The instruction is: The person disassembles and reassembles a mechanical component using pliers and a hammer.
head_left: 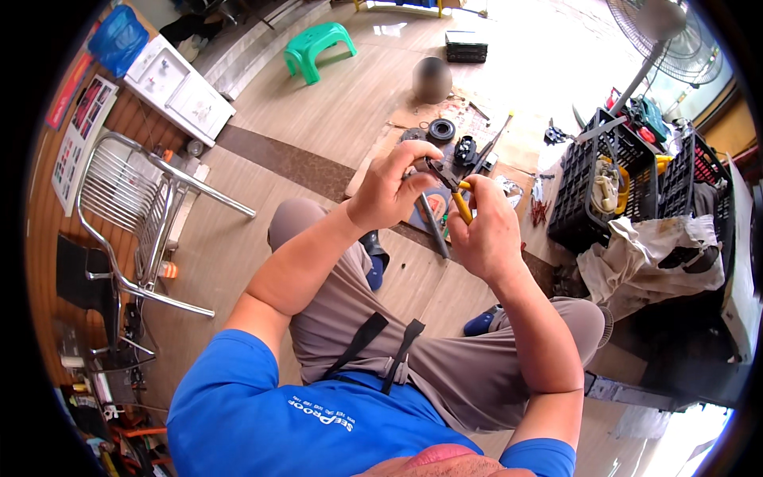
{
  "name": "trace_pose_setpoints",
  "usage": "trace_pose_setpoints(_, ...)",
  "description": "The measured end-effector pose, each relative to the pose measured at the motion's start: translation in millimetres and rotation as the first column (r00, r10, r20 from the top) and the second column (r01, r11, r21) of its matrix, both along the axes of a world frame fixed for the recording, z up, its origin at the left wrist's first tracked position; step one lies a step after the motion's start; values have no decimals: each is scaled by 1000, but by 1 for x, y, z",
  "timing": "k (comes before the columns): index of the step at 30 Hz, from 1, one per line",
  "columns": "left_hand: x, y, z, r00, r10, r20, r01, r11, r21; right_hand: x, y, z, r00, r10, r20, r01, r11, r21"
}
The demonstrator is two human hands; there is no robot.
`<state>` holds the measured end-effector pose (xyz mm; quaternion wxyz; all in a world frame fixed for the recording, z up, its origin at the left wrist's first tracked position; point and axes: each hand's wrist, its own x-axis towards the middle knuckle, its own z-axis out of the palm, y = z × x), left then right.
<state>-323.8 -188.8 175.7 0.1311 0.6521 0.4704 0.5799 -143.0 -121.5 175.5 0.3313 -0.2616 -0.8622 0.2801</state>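
My right hand [489, 230] is closed around the yellow handles of a pair of pliers [462, 203] in front of my chest. The dark jaws point up and left, toward my left hand [389, 187]. Between the thumb and fingers of my left hand is a small dark piece [421, 164], which the jaws meet. Its kind is too small and partly covered to tell. Beyond my hands, a black ring-shaped part [441, 129] and a black mechanical part [466, 151] lie on a cardboard sheet [497, 139]. A dark bar [434, 228] lies on the floor below the hands.
Black plastic crates [584, 191] stand at the right, with cloths [652, 254] draped beside them. A standing fan [668, 36] is behind. At far left are a metal chair [131, 191] and a white water dispenser [179, 87]. A green stool [318, 46] stands farther off.
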Motion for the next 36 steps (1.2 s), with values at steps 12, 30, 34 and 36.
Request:
trace_pose_setpoints(12, 1, -2, 5, 973, 156, -168, -148, 987, 58, 1, 1, -4, 999, 30, -40, -24, 991, 132)
trace_pose_setpoints(30, 5, 0, 5, 964, 129, -232, -143, 989, -46, 4, 4, 2, 996, -67, 60, 55, 981, 186)
trace_pose_setpoints(34, 3, 4, 1, 917, 209, -339, -216, 976, 16, 1, 4, 3, 993, -77, 86, 61, 983, 174)
trace_pose_setpoints(36, 7, 5, 2, 919, 234, -319, -255, 967, -25, -1, 5, 3, 990, -87, 109, 72, 988, 133)
